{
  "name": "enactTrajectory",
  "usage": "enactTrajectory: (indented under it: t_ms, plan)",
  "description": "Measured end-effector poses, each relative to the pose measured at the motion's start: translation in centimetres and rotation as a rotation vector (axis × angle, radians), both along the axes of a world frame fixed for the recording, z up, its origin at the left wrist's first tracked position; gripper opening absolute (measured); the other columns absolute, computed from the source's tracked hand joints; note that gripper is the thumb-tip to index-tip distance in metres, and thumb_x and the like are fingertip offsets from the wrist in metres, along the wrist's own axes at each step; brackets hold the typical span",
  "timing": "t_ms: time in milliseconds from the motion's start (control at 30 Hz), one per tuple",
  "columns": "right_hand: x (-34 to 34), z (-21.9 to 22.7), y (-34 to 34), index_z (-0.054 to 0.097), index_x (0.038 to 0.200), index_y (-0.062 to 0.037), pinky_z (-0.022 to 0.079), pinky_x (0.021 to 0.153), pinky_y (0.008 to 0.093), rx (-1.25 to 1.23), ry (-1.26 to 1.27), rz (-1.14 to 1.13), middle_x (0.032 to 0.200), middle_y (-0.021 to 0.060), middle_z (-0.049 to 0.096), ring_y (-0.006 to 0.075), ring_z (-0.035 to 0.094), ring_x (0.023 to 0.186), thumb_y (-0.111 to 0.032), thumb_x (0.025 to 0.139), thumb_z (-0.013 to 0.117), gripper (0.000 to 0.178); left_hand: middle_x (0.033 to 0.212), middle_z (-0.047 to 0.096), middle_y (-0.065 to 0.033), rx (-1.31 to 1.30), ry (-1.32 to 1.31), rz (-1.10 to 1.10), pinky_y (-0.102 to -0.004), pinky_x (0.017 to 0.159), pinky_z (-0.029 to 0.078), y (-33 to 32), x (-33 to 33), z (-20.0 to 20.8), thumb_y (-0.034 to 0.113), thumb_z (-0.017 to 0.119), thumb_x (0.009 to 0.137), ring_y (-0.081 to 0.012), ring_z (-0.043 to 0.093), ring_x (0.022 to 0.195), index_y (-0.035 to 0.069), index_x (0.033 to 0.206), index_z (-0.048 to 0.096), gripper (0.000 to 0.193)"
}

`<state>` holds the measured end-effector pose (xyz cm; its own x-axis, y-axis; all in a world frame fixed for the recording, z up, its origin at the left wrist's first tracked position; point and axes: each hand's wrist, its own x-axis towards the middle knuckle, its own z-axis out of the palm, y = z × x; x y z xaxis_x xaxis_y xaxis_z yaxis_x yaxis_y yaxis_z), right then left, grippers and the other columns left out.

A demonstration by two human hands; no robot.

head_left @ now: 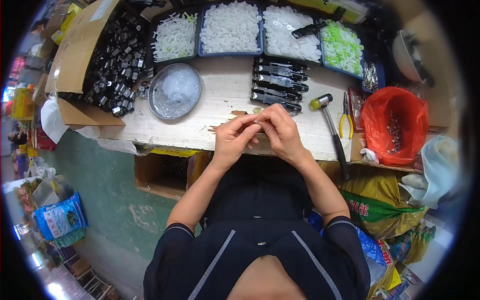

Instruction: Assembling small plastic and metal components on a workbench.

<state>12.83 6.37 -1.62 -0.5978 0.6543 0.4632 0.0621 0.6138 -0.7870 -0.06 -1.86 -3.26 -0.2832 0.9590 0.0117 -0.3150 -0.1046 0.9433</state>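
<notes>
Above the front edge of the white worktable (220, 100), my left hand (233, 138) and my right hand (281, 131) meet fingertip to fingertip. Both are pinched round a tiny pale piece (256, 121), too small and too covered by the fingers to name. Just beyond my right hand lies a row of several black plastic parts (279, 82). A round metal dish (175, 91) with a white, grease-like mass in it stands to the left. On the right rest a hammer (327, 117) with a yellow-green head face and pliers (345, 117) with yellow handles.
Trays of small white pieces (230, 27) and green-and-white pieces (342, 47) line the back. An open cardboard box (80, 50) of black parts stands at left. A red plastic bag (397, 122) sits at right, near a small tray of metal pieces (371, 77). Sacks (380, 200) lie below.
</notes>
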Motion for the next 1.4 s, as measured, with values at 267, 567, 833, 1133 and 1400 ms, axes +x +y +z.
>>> enactTrajectory:
  t_ms: [267, 567, 833, 1133, 1400]
  plan:
    - [0.5, -1.3, -0.2, 0.054, 0.081, -0.0071, 0.030, 0.076, 0.0347, 0.218, -0.324, -0.075, 0.080, 0.0043, 0.051, 0.0227, 0.045, 0.080, -0.005, 0.077, 0.062, 0.010, 0.076, 0.057, -0.0033, 0.020, 0.609, 0.149, -0.0201, 0.051, 0.038, 1.1, -2.6, 0.4, 0.000, 0.066, 0.077, -0.0064, 0.045, 0.055, 0.000, 0.097, 0.065, 0.019]
    - [-1.2, -1.4, -0.6, 0.054, 0.082, -0.0078, 0.030, 0.077, 0.0381, 0.329, -0.342, -0.104, 0.081, 0.0044, 0.051, 0.0231, 0.046, 0.082, -0.005, 0.075, 0.063, 0.012, 0.074, 0.056, -0.0038, -0.051, 0.656, 0.161, -0.0209, 0.052, 0.039, 1.1, -3.3, 0.8, -0.002, 0.065, 0.075, -0.0074, 0.047, 0.057, -0.001, 0.091, 0.066, 0.015]
    - [-0.7, -1.9, -0.4, 0.054, 0.082, -0.0080, 0.030, 0.077, 0.0382, 0.397, -0.424, -0.086, 0.083, 0.0044, 0.051, 0.0229, 0.047, 0.083, -0.006, 0.077, 0.061, 0.009, 0.074, 0.056, -0.0064, -0.174, 0.753, -0.042, -0.0242, 0.057, 0.046, 1.3, -3.8, 0.9, -0.003, 0.066, 0.072, -0.0119, 0.055, 0.062, 0.001, 0.091, 0.066, 0.019]
    - [0.1, -1.5, 0.1, 0.057, 0.085, -0.0079, 0.030, 0.075, 0.0364, 0.270, -0.360, -0.043, 0.084, 0.0032, 0.052, 0.0219, 0.046, 0.083, -0.009, 0.077, 0.063, 0.010, 0.074, 0.054, -0.0052, -0.155, 0.906, -0.188, -0.0251, 0.055, 0.044, 2.2, -4.4, 1.2, -0.001, 0.070, 0.070, -0.0103, 0.052, 0.059, 0.000, 0.090, 0.065, 0.021]
    - [0.5, -1.3, 0.3, 0.061, 0.085, -0.0088, 0.030, 0.076, 0.0367, 0.271, -0.345, -0.059, 0.082, 0.0023, 0.053, 0.0209, 0.047, 0.083, -0.009, 0.074, 0.066, 0.012, 0.074, 0.057, -0.0085, -0.227, 0.970, -0.319, -0.0311, 0.059, 0.047, 3.3, -5.0, 2.2, 0.005, 0.073, 0.068, -0.0184, 0.057, 0.065, 0.000, 0.088, 0.065, 0.023]
